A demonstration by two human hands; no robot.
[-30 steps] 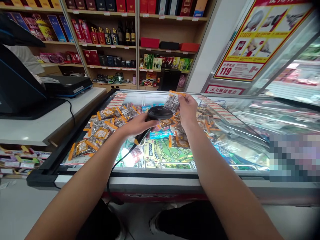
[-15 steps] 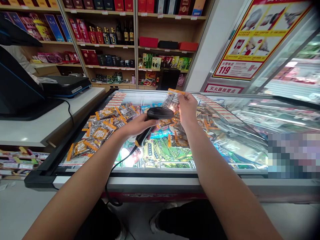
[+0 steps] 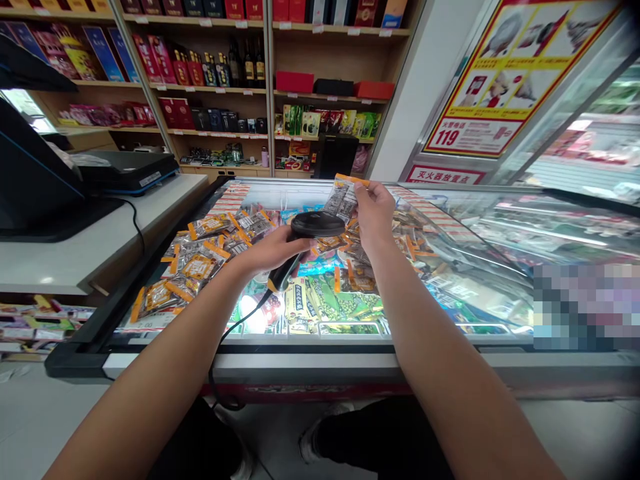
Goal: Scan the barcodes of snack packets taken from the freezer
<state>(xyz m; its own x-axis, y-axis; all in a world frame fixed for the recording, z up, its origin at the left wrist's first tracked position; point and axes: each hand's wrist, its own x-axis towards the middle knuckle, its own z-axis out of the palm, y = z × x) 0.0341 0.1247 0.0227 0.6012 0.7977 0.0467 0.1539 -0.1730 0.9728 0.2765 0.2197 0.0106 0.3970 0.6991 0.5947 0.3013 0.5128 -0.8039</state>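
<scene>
My left hand (image 3: 275,251) is wrapped round the handle of a black corded barcode scanner (image 3: 318,224), whose head points to the right and away from me. My right hand (image 3: 375,212) pinches the upper right edge of a small snack packet (image 3: 341,199) with an orange top strip. The packet is held up just beyond the scanner head, partly hidden by it. Below both hands, several similar orange-edged packets (image 3: 201,267) lie in a pile on the left of the chest freezer. Green frozen-food bags (image 3: 340,300) lie inside the freezer, nearer to me.
The freezer's front rim (image 3: 310,361) runs across below my forearms. A scanner cord (image 3: 240,323) hangs over it. On the left stands a counter (image 3: 85,263) with a black scale (image 3: 125,173). Stocked shelves (image 3: 215,90) are behind, and a glass lid (image 3: 465,253) slants at right.
The bright scanner light on the packet is gone. Both hands keep nearly the same position, still holding the scanner and the packet. The view has shifted very slightly.
</scene>
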